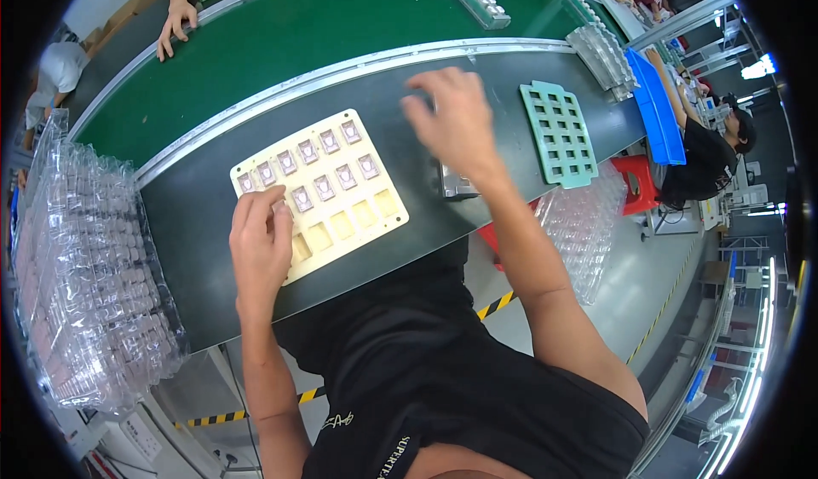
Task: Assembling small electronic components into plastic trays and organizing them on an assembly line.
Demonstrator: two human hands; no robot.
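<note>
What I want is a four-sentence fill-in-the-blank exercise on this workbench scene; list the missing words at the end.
1. The hand over the cream rectangular tray is the person's ____ one.
2. In the picture, the teal rectangular tray with square openings lies to the ____ of the cream tray.
3. The cream tray's pockets form ____ long rows.
4. The long, flat conveyor belt beyond the dark workbench is coloured ____.

Missing words: left; right; three; green.

Along the charcoal workbench's far edge, the conveyor belt is deep green. The slotted tray is cream, its pieces pinkish mauve; the grid tray toward the right end, mint green. Floor tape below has yellow-and-black diagonal stripes.
</note>
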